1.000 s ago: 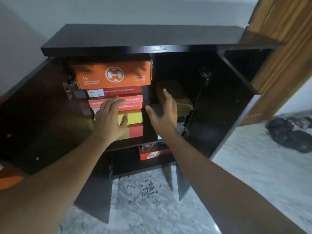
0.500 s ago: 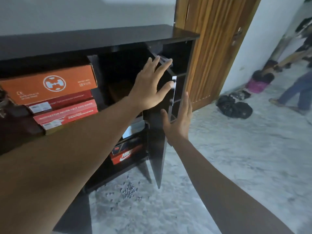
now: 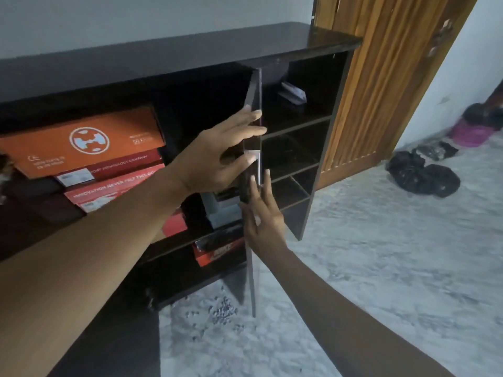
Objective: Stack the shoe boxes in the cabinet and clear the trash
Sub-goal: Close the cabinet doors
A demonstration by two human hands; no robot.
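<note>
The dark cabinet (image 3: 190, 53) holds stacked shoe boxes on its left side: an orange box (image 3: 81, 142) on top, red boxes (image 3: 114, 186) beneath it. A red and black box (image 3: 217, 251) lies on the lower shelf. The right cabinet door (image 3: 253, 268) stands edge-on to me, half swung. My left hand (image 3: 217, 156) grips that door's edge, fingers and thumb wrapped over it. My right hand (image 3: 261, 221) lies flat and open against the door's outer face, just below the left hand.
Small dark bits of debris (image 3: 223, 311) are scattered on the marble floor by the door's foot. A black trash bag (image 3: 424, 175) lies by the wooden room door (image 3: 381, 91). Open shelves at the right hold one small item (image 3: 294, 93). Something pink (image 3: 468, 131) sits by the far wall.
Both hands left the boxes and went to the right cabinet door. The left hand now holds its edge, the right presses its face, and the door has swung further round.
</note>
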